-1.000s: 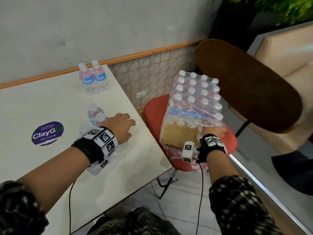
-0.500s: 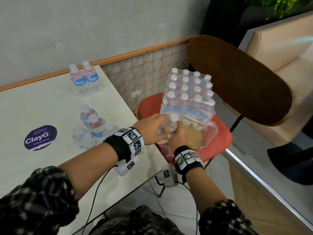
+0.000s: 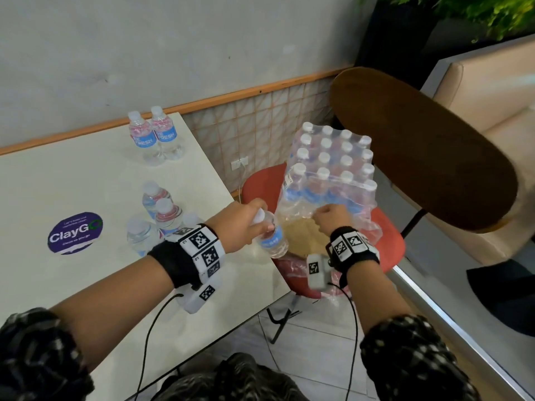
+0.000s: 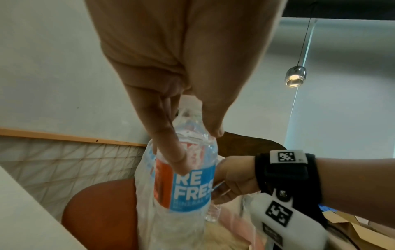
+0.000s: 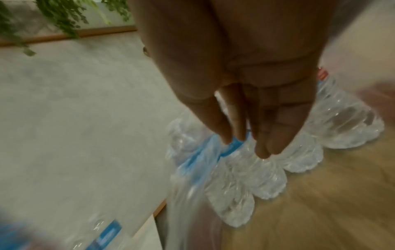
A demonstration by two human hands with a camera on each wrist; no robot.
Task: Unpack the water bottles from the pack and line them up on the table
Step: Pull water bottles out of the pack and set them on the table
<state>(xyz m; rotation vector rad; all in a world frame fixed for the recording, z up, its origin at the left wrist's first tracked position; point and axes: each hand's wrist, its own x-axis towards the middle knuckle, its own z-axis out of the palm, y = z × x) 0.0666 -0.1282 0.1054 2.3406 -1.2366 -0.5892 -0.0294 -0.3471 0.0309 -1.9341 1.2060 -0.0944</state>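
Just off the near right edge of the bench (image 3: 86, 175), a single water bottle (image 3: 272, 240) is held in the left hand (image 3: 240, 224), with the thumb and fingers (image 4: 171, 152) curled round its neck and shoulder. Its long axis is tilted: the white cap points up and toward the bench, the base down toward the red chair seat (image 3: 260, 183), and the blue label is turned toward the wrist camera. The bottle is seen between the bench edge and the pack (image 3: 327, 169), close in front of the torn-open plastic wrap. The pack stands on the chair seat, its bottles upright; sixteen caps can be counted under the wrap, in four rows of four. The right hand (image 3: 333, 219) is placed at the torn front of the pack, knuckles up; in the right wrist view its fingers (image 5: 262, 135) are seen nearly straight, pointing down onto the wrap over the front row of bottles, and whether the film is pinched cannot be told. Two bottles (image 3: 153, 134) stand upright side by side at the far right corner of the bench, and a cluster (image 3: 159, 215) of at least four stands nearer, beside a round purple sticker (image 3: 75, 233). Bare bench surface lies left of both groups and between them.
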